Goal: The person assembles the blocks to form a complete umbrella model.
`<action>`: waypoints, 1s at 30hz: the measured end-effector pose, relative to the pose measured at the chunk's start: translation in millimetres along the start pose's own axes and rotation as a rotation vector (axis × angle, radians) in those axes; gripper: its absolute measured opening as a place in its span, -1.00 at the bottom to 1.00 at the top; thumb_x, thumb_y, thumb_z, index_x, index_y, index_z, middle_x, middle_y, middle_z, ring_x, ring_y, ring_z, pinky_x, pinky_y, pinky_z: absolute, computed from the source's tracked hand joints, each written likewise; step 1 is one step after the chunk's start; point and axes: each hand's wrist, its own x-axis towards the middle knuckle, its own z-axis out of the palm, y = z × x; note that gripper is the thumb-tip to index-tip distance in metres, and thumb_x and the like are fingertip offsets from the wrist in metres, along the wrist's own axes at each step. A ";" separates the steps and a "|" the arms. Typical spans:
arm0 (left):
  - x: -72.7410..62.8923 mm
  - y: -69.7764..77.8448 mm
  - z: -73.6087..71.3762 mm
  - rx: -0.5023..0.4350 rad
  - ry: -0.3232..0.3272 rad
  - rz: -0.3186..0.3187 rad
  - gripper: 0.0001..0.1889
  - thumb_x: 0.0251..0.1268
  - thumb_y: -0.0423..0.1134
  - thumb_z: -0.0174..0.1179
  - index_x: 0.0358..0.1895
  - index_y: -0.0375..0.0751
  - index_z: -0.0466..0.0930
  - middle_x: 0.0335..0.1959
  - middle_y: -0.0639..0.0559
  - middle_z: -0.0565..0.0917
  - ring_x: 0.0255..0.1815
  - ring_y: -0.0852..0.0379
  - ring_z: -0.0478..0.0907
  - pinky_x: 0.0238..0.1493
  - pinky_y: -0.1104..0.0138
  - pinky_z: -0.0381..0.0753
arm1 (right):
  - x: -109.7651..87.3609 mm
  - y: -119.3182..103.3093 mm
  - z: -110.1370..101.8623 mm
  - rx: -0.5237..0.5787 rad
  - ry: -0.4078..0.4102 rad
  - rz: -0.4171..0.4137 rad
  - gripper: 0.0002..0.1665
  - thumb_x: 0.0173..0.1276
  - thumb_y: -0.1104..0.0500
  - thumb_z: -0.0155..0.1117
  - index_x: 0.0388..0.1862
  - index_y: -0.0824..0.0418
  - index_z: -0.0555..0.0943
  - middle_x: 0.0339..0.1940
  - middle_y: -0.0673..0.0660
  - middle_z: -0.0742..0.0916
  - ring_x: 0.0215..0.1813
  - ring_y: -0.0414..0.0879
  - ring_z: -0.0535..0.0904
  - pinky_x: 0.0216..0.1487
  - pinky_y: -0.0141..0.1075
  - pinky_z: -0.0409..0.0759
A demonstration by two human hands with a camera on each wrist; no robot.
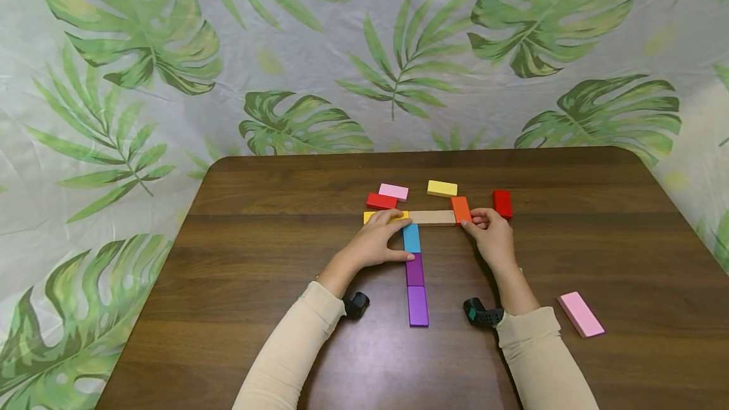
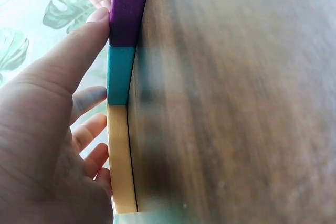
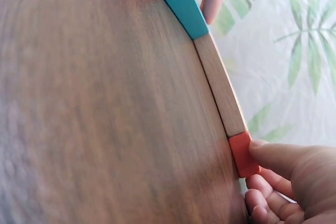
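My left hand (image 1: 373,244) rests with spread fingers on a row of wooden blocks. Its thumb touches the dark purple block (image 1: 415,274), and its other fingers lie over the yellow-orange block (image 1: 368,217) and by the blue block (image 1: 411,239). With curled fingers, my right hand (image 1: 495,242) pinches an orange block (image 3: 243,155), thumb on its near side. That block (image 1: 461,209) stands crosswise against the right end of the plain wood block (image 1: 431,217). A lighter purple block (image 1: 418,306) continues the column toward me.
Behind the row lie a red block (image 1: 381,200), a pink block (image 1: 394,192) and a yellow block (image 1: 442,188). Another red block (image 1: 502,204) is just past my right hand. A second pink block (image 1: 580,314) lies right of my forearm on the brown table (image 1: 256,239).
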 end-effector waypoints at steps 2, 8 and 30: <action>-0.2 0.7 -1.0 0.002 0.001 0.004 -0.20 -0.05 0.23 0.23 0.31 0.03 0.25 0.30 0.06 0.17 0.32 0.07 -0.02 0.24 0.19 0.11 | 0.3 0.6 0.0 -0.001 -0.003 0.002 -0.67 0.19 0.23 0.27 -0.11 0.39 0.51 -0.30 0.26 0.59 -0.27 0.01 0.44 -0.29 -0.34 0.37; -1.6 2.8 -4.0 0.011 -0.002 0.010 -0.21 -0.04 0.22 0.23 0.30 0.01 0.26 0.30 0.04 0.18 0.32 0.06 -0.01 0.24 0.19 0.10 | 0.3 0.7 -0.8 0.001 -0.015 0.008 -0.65 0.20 0.21 0.25 -0.10 0.40 0.50 -0.29 0.26 0.58 -0.26 0.01 0.43 -0.28 -0.31 0.37; -0.6 0.5 -1.8 0.011 -0.002 0.002 -0.20 -0.04 0.23 0.22 0.31 0.04 0.24 0.30 0.06 0.17 0.32 0.08 -0.02 0.24 0.20 0.11 | -28.3 -38.5 -24.8 0.327 0.071 -0.122 -0.35 0.15 0.21 0.31 0.20 0.35 0.32 0.08 0.28 0.51 0.13 0.06 0.39 0.15 -0.24 0.30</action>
